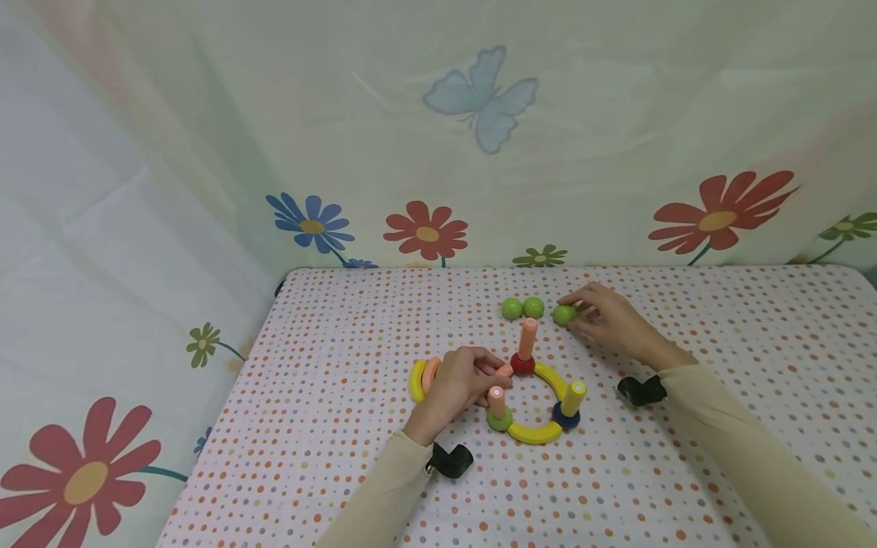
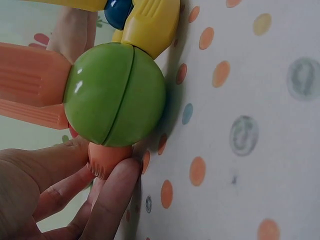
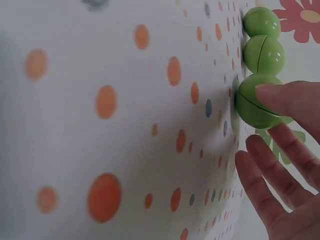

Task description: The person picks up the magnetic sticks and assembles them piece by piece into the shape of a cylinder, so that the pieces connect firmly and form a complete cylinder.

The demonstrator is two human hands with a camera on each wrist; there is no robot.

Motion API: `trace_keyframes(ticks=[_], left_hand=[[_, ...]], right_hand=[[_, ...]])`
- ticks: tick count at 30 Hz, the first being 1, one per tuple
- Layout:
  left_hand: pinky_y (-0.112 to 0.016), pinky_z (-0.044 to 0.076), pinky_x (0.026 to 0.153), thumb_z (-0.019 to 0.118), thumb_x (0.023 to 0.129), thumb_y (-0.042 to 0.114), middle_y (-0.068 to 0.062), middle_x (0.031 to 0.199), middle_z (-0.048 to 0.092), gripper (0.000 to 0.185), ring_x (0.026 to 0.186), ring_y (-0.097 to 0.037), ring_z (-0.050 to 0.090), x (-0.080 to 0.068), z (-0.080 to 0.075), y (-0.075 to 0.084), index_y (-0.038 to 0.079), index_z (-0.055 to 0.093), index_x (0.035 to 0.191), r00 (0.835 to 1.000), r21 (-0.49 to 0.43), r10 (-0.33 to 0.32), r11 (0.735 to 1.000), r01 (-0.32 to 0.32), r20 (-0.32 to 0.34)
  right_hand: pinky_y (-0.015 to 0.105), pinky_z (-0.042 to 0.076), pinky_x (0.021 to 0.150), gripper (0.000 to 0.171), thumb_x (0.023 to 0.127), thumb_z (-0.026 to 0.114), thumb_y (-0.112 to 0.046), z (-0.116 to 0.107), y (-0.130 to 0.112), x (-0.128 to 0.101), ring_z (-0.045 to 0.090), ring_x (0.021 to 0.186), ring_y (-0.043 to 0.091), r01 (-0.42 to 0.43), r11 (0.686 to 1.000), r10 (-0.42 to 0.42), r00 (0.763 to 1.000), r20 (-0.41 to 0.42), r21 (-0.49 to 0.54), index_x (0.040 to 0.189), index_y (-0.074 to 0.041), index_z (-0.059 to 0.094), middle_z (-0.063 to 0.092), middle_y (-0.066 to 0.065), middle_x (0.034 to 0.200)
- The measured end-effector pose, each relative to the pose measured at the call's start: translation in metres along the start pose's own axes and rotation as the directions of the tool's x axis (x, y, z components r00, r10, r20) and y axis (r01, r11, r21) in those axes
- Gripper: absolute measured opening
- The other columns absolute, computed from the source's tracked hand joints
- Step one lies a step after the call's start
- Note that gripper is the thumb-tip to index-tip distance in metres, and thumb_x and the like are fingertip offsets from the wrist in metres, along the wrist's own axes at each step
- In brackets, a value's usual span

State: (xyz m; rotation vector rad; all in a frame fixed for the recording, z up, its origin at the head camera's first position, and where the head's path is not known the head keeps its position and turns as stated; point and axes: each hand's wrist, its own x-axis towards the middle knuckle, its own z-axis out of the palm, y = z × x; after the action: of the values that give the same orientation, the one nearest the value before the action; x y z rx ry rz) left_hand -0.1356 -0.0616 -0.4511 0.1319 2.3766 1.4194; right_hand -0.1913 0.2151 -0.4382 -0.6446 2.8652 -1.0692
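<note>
A ring of toy pieces lies mid-table: yellow arcs (image 1: 534,434) joined by a red ball (image 1: 522,364), a green ball (image 1: 499,419) and a blue ball (image 1: 566,416), each with an upright stick. My left hand (image 1: 469,374) pinches a short orange stick (image 2: 106,161) against the ring, beside the ring's green ball (image 2: 115,95). Behind the ring, my right hand (image 1: 597,313) holds the nearest green ball (image 1: 565,314) with thumb and fingertips on the cloth; in the right wrist view this ball (image 3: 255,102) stands in line with two others.
Two more green balls (image 1: 522,308) lie side by side left of the held one. A loose yellow arc (image 1: 415,380) with a peach arc (image 1: 430,373) sits left of my left hand. A flowered curtain (image 1: 438,152) hangs behind the dotted tablecloth (image 1: 342,342).
</note>
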Motion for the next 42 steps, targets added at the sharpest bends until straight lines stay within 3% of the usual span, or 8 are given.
trace_keyframes(ticks=[9, 15, 28, 35, 38, 42], left_hand=[[-0.024, 0.058, 0.057, 0.087, 0.088, 0.015, 0.002, 0.086, 0.070, 0.026, 0.064, -0.010, 0.064, -0.001, 0.000, 0.000, 0.004, 0.076, 0.109, 1.000, -0.005, 0.017, 1.000, -0.017, 0.004], [-0.025, 0.058, 0.057, 0.087, 0.088, 0.014, 0.001, 0.085, 0.071, 0.028, 0.062, -0.011, 0.064, -0.002, 0.000, 0.000, 0.003, 0.076, 0.110, 1.000, -0.015, 0.020, 1.000, -0.020, 0.005], [-0.023, 0.057, 0.056, 0.088, 0.087, 0.015, 0.003, 0.085, 0.070, 0.027, 0.061, -0.009, 0.064, -0.001, 0.001, 0.001, 0.004, 0.076, 0.109, 1.000, 0.030, 0.008, 1.000, -0.008, -0.011], [-0.024, 0.057, 0.056, 0.086, 0.089, 0.015, 0.002, 0.081, 0.072, 0.024, 0.060, -0.010, 0.065, -0.002, 0.001, 0.002, 0.004, 0.076, 0.108, 1.000, 0.025, 0.011, 1.000, -0.010, -0.010], [-0.024, 0.057, 0.055, 0.084, 0.090, 0.015, 0.002, 0.078, 0.073, 0.021, 0.059, -0.010, 0.066, -0.001, 0.002, 0.002, 0.004, 0.076, 0.107, 1.000, 0.030, 0.018, 0.999, -0.018, -0.010], [-0.024, 0.057, 0.055, 0.082, 0.093, 0.014, 0.002, 0.078, 0.075, 0.019, 0.059, -0.010, 0.067, -0.001, 0.002, 0.001, 0.003, 0.076, 0.108, 1.000, 0.021, 0.023, 1.000, -0.023, -0.003]], right_hand=[[0.052, 0.057, 0.088, 0.037, 0.091, 0.080, -0.005, 0.003, 0.001, -0.010, 0.065, 0.103, 0.037, -0.058, 0.998, 0.059, 0.998, 0.030, -0.028, 0.123, 0.006, 0.064, 0.063, 0.021, 0.118], [0.049, 0.059, 0.087, 0.026, 0.095, 0.077, -0.007, 0.007, -0.003, -0.016, 0.067, 0.101, 0.031, -0.032, 0.999, 0.032, 0.999, 0.037, -0.002, 0.119, 0.001, 0.072, 0.067, 0.017, 0.115], [0.041, 0.060, 0.081, 0.032, 0.080, 0.090, -0.003, -0.002, -0.016, -0.023, 0.067, 0.098, 0.029, 0.001, 1.000, -0.004, 0.996, 0.088, 0.026, 0.106, -0.003, 0.070, 0.067, 0.009, 0.108], [0.030, 0.060, 0.075, 0.034, 0.079, 0.091, -0.004, -0.026, -0.048, -0.020, 0.065, 0.091, 0.021, 0.130, 0.990, -0.129, 0.991, -0.019, 0.048, 0.106, -0.004, 0.071, 0.070, 0.006, 0.105], [0.025, 0.059, 0.076, 0.036, 0.077, 0.093, -0.004, -0.036, -0.063, -0.014, 0.066, 0.089, 0.015, 0.235, 0.972, -0.233, 0.971, -0.061, 0.021, 0.107, -0.006, 0.074, 0.071, 0.002, 0.104], [0.025, 0.059, 0.077, 0.040, 0.074, 0.094, -0.004, -0.044, -0.083, -0.005, 0.066, 0.090, 0.009, 0.370, 0.928, -0.372, 0.925, -0.076, -0.037, 0.109, -0.011, 0.076, 0.073, -0.005, 0.106]])
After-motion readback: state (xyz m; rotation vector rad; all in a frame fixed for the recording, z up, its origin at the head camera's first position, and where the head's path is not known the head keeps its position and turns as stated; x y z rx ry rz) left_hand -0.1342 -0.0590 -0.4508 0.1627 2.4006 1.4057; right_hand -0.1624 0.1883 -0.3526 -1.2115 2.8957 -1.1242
